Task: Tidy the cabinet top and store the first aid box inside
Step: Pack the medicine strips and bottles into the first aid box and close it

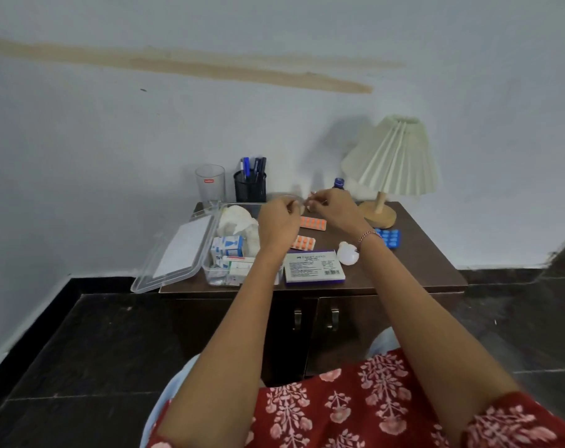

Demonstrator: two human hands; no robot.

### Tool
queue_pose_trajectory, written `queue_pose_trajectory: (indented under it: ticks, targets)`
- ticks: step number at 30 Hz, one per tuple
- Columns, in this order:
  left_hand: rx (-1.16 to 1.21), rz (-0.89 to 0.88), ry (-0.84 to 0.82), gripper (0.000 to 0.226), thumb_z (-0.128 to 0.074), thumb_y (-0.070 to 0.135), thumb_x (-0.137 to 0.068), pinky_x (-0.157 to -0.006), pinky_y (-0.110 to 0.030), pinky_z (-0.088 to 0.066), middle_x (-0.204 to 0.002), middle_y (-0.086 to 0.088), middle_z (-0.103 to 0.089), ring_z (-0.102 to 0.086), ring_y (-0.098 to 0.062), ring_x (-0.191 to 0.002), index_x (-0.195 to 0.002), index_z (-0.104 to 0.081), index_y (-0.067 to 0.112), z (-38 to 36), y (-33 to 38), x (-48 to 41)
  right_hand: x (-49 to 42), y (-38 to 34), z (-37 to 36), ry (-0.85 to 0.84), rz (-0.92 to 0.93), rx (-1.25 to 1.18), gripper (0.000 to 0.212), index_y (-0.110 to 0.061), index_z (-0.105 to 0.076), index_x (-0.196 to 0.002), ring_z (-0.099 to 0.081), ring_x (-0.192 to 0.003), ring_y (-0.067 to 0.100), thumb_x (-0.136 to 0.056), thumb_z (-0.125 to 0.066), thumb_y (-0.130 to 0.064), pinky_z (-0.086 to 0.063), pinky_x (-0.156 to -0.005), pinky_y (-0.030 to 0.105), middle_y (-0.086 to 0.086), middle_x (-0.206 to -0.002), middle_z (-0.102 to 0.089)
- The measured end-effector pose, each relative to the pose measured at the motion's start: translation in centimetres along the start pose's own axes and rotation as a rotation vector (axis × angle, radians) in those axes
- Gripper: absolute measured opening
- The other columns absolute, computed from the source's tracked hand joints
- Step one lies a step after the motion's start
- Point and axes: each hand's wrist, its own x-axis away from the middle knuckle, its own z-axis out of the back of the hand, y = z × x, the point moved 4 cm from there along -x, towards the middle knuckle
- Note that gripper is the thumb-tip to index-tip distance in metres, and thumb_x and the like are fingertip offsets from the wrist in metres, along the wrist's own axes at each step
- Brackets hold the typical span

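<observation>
Head camera looked down on the first aid box [210, 270], a clear, rectangular plastic tub with rounded corners, standing open on the left part of the dark wooden cabinet top [416, 270]. Its one transparent lid [177, 250] was folded out to the left and hung past the cabinet's edge, with a white sheet showing through it. Inside lay a crumpled white wad [237, 221] and at least two small cartons [227, 247], one of them blue and white.

Beside the box on the wood lay two orange blister strips [312, 223], one blue blister strip [389, 237], one flat purple-and-white carton [315, 266] and one white rounded lump [347, 252]. Along the back stood one smooth drinking glass [210, 184], one black mesh pen holder [250, 187] with several pens, one blue-capped bottle [338, 183] and one lamp [394, 156] with a pleated cream shade on a round wooden foot. Below, two dark doors each carried one metal handle [296, 319].

Both hands were raised over the back of the top. The left hand [279, 223] and the right hand [334, 210] had their fingers curled, their tips meeting on a small pale item [303, 205] pinched between them, too blurred to name. A red beaded bracelet [368, 236] circled the right wrist.
</observation>
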Motion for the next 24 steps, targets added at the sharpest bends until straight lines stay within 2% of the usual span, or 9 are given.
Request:
queue_pose_trajectory:
  ticks: [4,6,9,11,12,15,18,21,24]
  targets:
    - [0.03,0.077,-0.167,0.027,-0.049,0.022,-0.094,-0.075,-0.024,-0.041,-0.102,-0.011,-0.071,-0.063,-0.022,-0.093,-0.105,-0.071,0.01,-4.9,-0.1,-0.8,-0.5,4.5,1.0,0.043,-0.13,0.042,0.025,-0.008,-0.071,-0.105,-0.063,-0.095,0.024,-0.093,-0.054,-0.021,-0.041,-0.073,0.025,0.012,-0.097,-0.071]
    - [0.077,0.123,-0.256,0.027,-0.05,0.023,-0.094,-0.082,-0.029,-0.048,-0.101,-0.012,-0.071,-0.064,-0.024,-0.093,-0.106,-0.07,0.008,-7.0,-0.1,-1.2,-0.5,7.0,1.8,0.045,-0.212,0.088,0.024,-0.013,-0.071,-0.103,-0.061,-0.096,0.02,-0.093,-0.053,-0.025,-0.043,-0.07,0.021,0.005,-0.094,-0.071]
    - [0.199,0.205,-0.309,0.027,-0.051,0.02,-0.093,-0.092,-0.04,-0.05,-0.099,-0.014,-0.072,-0.066,-0.026,-0.094,-0.102,-0.071,0.003,-9.2,0.0,-1.6,-0.1,10.1,3.0,0.044,-0.249,0.11,0.023,-0.012,-0.071,-0.099,-0.059,-0.106,0.027,-0.092,-0.052,-0.023,-0.047,-0.089,0.032,0.012,-0.094,-0.072]
    - [0.364,0.279,-0.319,0.026,-0.05,0.018,-0.093,-0.091,-0.042,-0.052,-0.094,-0.015,-0.072,-0.068,-0.025,-0.088,-0.096,-0.07,0.002,-10.5,0.5,-1.7,0.4,11.5,3.7,0.079,-0.262,0.075,0.021,-0.008,-0.072,-0.098,-0.061,-0.097,0.025,-0.091,-0.054,-0.016,-0.043,-0.087,0.023,0.014,-0.096,-0.071]
    - [0.431,0.313,-0.33,0.026,-0.05,0.019,-0.093,-0.091,-0.041,-0.052,-0.093,-0.014,-0.072,-0.067,-0.021,-0.085,-0.096,-0.07,0.002,-11.1,0.8,-1.6,0.5,12.1,4.0,0.102,-0.273,0.071,0.022,-0.006,-0.072,-0.1,-0.061,-0.095,0.024,-0.09,-0.054,-0.015,-0.043,-0.085,0.022,0.014,-0.1,-0.07]
    - [0.565,0.412,-0.405,0.026,-0.049,0.027,-0.095,-0.094,-0.04,-0.051,-0.089,-0.01,-0.068,-0.063,-0.018,-0.085,-0.088,-0.066,0.01,-13.5,1.9,-1.2,0.5,13.9,4.6,0.126,-0.325,0.063,0.026,-0.006,-0.072,-0.105,-0.062,-0.103,0.029,-0.09,-0.053,-0.016,-0.046,-0.095,0.037,0.015,-0.11,-0.069]
    - [0.595,0.506,-0.51,0.03,-0.045,0.037,-0.096,-0.096,-0.042,-0.047,-0.093,-0.01,-0.061,-0.057,-0.021,-0.088,-0.078,-0.056,0.016,-15.7,2.8,-0.8,0.7,15.5,5.2,0.196,-0.391,0.065,0.025,-0.006,-0.071,-0.104,-0.061,-0.105,0.03,-0.089,-0.053,-0.014,-0.046,-0.092,0.035,0.015,-0.109,-0.069]
    - [0.614,0.596,-0.602,0.041,-0.041,0.043,-0.096,-0.092,-0.035,-0.046,-0.102,-0.012,-0.052,-0.05,-0.021,-0.093,-0.115,-0.054,0.009,-17.4,3.3,-0.8,1.0,17.6,5.9,0.264,-0.503,0.066,0.028,-0.002,-0.067,-0.109,-0.057,-0.11,0.035,-0.088,-0.051,-0.011,-0.045,-0.093,0.037,0.02,-0.114,-0.066]
    - [0.727,0.73,-0.64,0.062,-0.041,0.05,-0.094,-0.092,-0.033,-0.041,-0.119,-0.015,-0.043,-0.043,-0.024,-0.101,-0.141,-0.035,0.011,-18.2,3.9,-0.7,1.3,19.4,6.0,0.242,-0.582,0.076,0.03,0.003,-0.064,-0.11,-0.056,-0.11,0.038,-0.087,-0.052,-0.01,-0.045,-0.092,0.039,0.023,-0.115,-0.064]
